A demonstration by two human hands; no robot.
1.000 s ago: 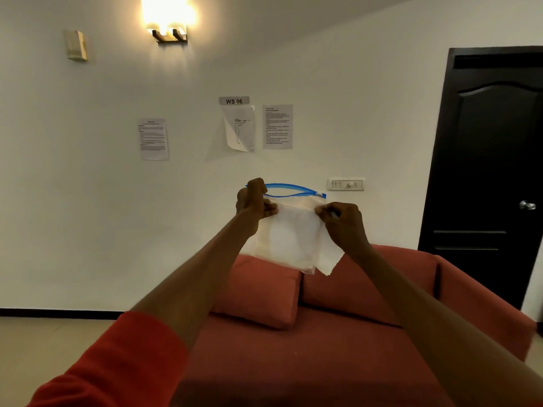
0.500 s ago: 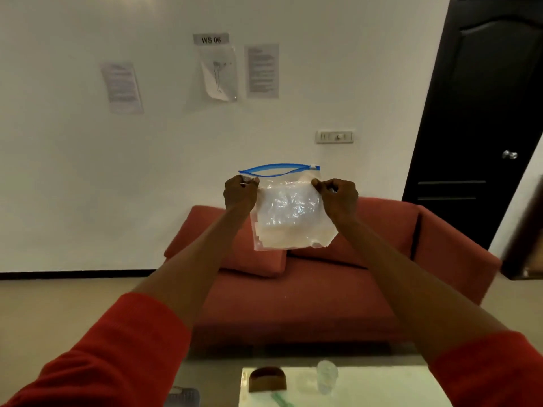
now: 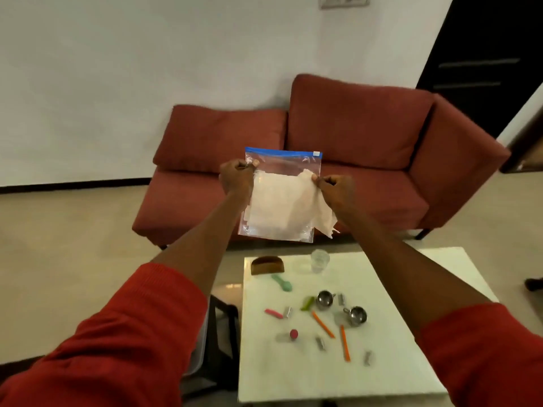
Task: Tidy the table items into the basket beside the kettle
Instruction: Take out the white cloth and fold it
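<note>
Crinkled clear zip bag (image 3: pixel 282 198), both hands pinching.

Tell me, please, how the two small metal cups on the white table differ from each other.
The far metal cup sits nearer the sofa, touching a green piece; the near metal cup stands apart from it. The far cup's handle points right, the near cup's left. Both are shiny, upright and alike in size.
</note>
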